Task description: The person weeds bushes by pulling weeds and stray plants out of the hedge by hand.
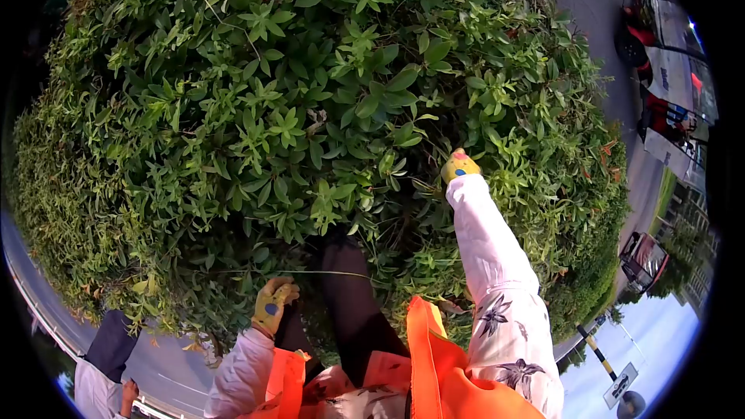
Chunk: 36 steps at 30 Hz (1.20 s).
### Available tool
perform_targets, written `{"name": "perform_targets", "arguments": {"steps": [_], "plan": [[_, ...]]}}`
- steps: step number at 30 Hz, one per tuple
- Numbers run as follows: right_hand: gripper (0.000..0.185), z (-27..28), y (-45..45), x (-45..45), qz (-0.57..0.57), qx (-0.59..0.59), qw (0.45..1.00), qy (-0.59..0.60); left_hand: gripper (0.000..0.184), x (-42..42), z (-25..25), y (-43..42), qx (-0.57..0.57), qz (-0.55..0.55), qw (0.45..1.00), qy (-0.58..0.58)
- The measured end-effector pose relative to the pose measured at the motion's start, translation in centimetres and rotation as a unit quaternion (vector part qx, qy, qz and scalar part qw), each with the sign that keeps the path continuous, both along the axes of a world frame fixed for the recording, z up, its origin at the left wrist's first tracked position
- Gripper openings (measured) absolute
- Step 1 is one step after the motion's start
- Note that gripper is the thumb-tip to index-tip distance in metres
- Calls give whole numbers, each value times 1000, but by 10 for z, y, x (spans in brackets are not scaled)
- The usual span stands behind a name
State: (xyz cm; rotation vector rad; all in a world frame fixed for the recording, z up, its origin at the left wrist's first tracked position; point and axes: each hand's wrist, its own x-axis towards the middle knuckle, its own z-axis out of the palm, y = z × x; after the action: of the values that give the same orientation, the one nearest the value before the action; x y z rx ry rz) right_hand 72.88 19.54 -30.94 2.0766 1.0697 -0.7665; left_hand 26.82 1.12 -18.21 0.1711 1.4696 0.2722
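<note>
A dense green hedge (310,109) fills most of the view in front of me. My left hand (275,304), in a yellow glove with a blue spot, is low at the hedge's near side with its fingers curled. What it holds, if anything, I cannot make out. A long thin stem (326,272) runs sideways just above that hand. Farther forward, my right hand (461,165), in a matching glove, reaches into the leaves beside a dark gap in the foliage. Its fingers are mostly hidden by the hand itself and the leaves.
My dark-trousered leg (349,302) stands against the hedge below an orange vest (450,372). Another person (105,372) is at the lower left near a road (171,372). Vehicles (671,77) are on the road at right, with a striped pole (596,351) lower down.
</note>
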Motion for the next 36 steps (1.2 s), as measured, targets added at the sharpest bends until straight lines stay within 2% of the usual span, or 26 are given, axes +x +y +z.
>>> {"name": "perform_targets", "arguments": {"steps": [2, 3, 5, 6, 7, 8, 10, 11, 12, 14, 15, 16, 17, 18, 20, 21, 22, 24, 25, 26, 28, 29, 30, 32, 33, 36], "plan": [[39, 2, -12, -22, -103, 48, 991, 66, 29, 11, -11, 30, 13, -2, 1000, -19], [41, -38, -35, -17, -147, 109, 977, 110, 30, 21, -10, 50, 31, -20, 999, -33], [46, -70, -57, -29, -270, 200, 926, 169, 31, 42, -17, 85, 49, -44, 997, -45], [46, -60, -59, -42, -348, 229, 890, 182, 33, 54, -20, 100, 64, -63, 994, -60], [46, -82, -79, -42, -359, 270, 877, 171, 33, 69, -20, 114, 65, -70, 994, -59], [42, -74, -85, -59, -462, 356, 786, 207, 36, 84, -22, 125, 89, -58, 990, -89], [39, -52, -75, -64, -438, 342, 801, 223, 39, 103, -33, 136, 106, -53, 986, -117], [37, -29, -58, -69, -409, 307, 831, 217, 39, 110, -44, 138, 122, -55, 980, -146], [38, -23, -55, -77, -439, 351, 790, 245, 38, 118, -52, 138, 138, -53, 973, -176], [40, -20, -46, -61, -304, 211, 916, 156, 30, 134, -57, 137, 138, -120, 965, -189], [42, -7, -38, -53, -252, 136, 947, 145, 28, 138, -66, 125, 103, -92, 970, -199], [38, -6, -40, -46, -81, 153, 982, 83, 27, 140, -71, 116, 69, -65, 973, -209], [34, 10, -26, -37, -14, 90, 992, 89, 25, 144, -63, 122, 31, -39, 967, -250], [31, 26, -10, -27, 53, 27, 994, 94, 24, 146, -49, 124, 127, -203, 955, -173], [24, 30, 6, -11, 187, -6, 980, 73, 24, 140, -47, 114, 110, -197, 959, -170], [20, 21, 6, -3, 204, 50, 974, 80, 24, 135, -50, 108, 122, -226, 956, -145], [25, 28, 20, -12, 201, 36, 974, 96, 24, 127, -53, 103, 127, -226, 955, -143], [35, 31, 35, -36, -27, 100, 990, 101, 26, 112, -57, 95, 102, -147, 972, -151], [44, 13, 22, -47, -220, 147, 961, 78, 27, 106, -54, 98, 112, -190, 967, -131], [42, -7, -5, -51, -303, 151, 934, 114, 27, 100, -52, 97, 111, -192, 966, -133], [40, -23, -73, -80, -375, 298, 835, 271, 27, 92, -53, 91, 81, -161, 975, -133], [39, -2, -92, -124, -424, 284, 813, 283, 26, 85, -52, 89, 53, -89, 982, -160], [38, 22, -109, -170, -471, 269, 788, 290, 30, 84, -55, 85, 66, -81, 983, -150], [35, 82, -141, -197, -466, 225, 807, 286, 38, 102, -28, 103, 0, -90, 985, -145], [34, 123, -135, -206, -397, 237, 837, 294, 45, 112, -17, 105, -32, -89, 986, -136], [34, 206, -134, -224, -158, 178, 927, 290, 43, 138, 13, 125, -74, -17, 952, -297]]}}
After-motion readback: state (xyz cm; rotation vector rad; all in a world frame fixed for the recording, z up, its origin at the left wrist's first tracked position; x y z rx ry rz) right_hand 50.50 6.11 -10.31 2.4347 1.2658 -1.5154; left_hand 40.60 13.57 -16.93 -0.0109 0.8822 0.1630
